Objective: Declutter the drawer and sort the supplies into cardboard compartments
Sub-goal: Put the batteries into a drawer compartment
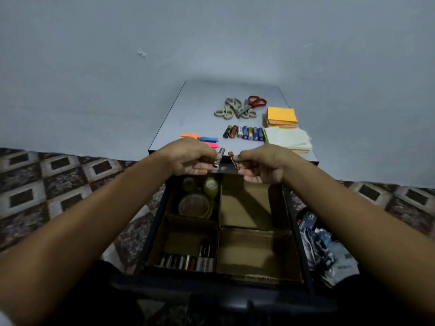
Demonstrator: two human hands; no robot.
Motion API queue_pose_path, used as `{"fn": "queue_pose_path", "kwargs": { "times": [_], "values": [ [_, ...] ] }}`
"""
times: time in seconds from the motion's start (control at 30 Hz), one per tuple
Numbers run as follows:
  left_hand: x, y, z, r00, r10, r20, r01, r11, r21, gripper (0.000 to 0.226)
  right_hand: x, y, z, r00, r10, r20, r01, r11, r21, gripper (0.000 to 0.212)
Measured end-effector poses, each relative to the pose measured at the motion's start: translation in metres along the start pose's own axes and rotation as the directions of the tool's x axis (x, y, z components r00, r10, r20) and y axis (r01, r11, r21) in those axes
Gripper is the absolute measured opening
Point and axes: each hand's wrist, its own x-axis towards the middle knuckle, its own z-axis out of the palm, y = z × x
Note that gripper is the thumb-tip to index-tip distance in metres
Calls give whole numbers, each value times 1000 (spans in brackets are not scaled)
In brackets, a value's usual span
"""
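1. Left hand (188,158): fingers pinch a grey battery (220,158) at frame centre. The battery projects right of the fingertips.
2. Right hand (263,164): fingers pinch an orange battery (233,161), which projects left of the fingertips.
3. The two batteries are just beside each other, above the far edge of the drawer (211,288).
4. Stored batteries (188,262) lie in the drawer's lower-left cardboard compartment; a battery row (244,133) lies on the table (188,109).

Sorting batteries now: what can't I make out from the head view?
- Batteries in the near-left compartment: brands unreadable, dim and small.
- Pink sticky flags: partly behind the left hand.
- Battery in the right hand: label too small.
- Floor packets: blurred, partly behind the right forearm.
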Motion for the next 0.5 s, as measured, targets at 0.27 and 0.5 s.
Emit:
{"fn": "queue_pose_path", "kwargs": {
  "times": [0.27,0.5],
  "values": [
    [-23,-102,4,990,-141,15,125,916,381,5,-17,100,39,988,127,85,-134,987,84,13],
    [3,-164,14,971,-226,-74,234,852,469,4,-16,134,57,989,145,1,-145,986,84,13]
  ]
}}
